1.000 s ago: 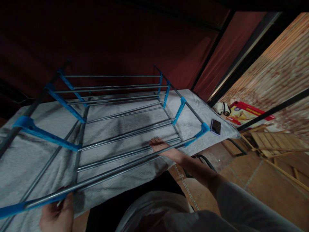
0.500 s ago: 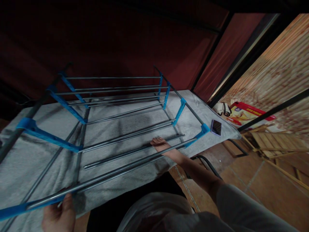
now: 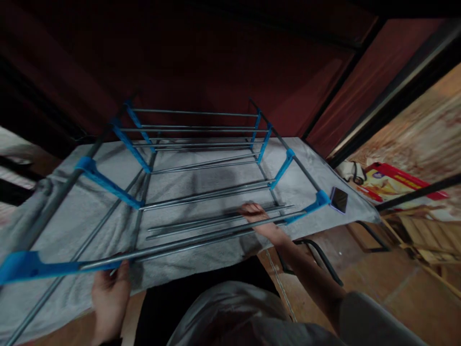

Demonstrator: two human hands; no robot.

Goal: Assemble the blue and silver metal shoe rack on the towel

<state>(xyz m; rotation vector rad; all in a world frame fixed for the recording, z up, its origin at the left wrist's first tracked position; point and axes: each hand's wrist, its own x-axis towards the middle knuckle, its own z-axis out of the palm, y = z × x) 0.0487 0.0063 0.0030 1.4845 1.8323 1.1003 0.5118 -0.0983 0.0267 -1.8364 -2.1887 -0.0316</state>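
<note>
A rack frame of grey metal tubes (image 3: pixel 209 194) and blue plastic brackets (image 3: pixel 111 187) lies on a grey cloth-covered table. At its near left corner, my left hand (image 3: pixel 112 293) is closed on the near blue bracket (image 3: pixel 54 270), its thumb by the end of the front tubes. My right hand (image 3: pixel 256 214) reaches over the front tubes into the frame. Its fingers are curled on a loose metal tube (image 3: pixel 190 225) lying on the cloth between the front and second rows. A second loose tube lies alongside, their left ends slightly apart.
A phone (image 3: pixel 339 199) lies on the right end of the table (image 3: pixel 309 168). Beyond that end are a red and yellow box (image 3: pixel 396 182) and a wooden folding chair (image 3: pixel 428 235). A dark red panel (image 3: pixel 201 62) stands behind the table.
The view has swung, so the rack appears farther right. The loose tubes, close together earlier, now show separated left ends. Both hands keep roughly the same places on the rack and tubes.
</note>
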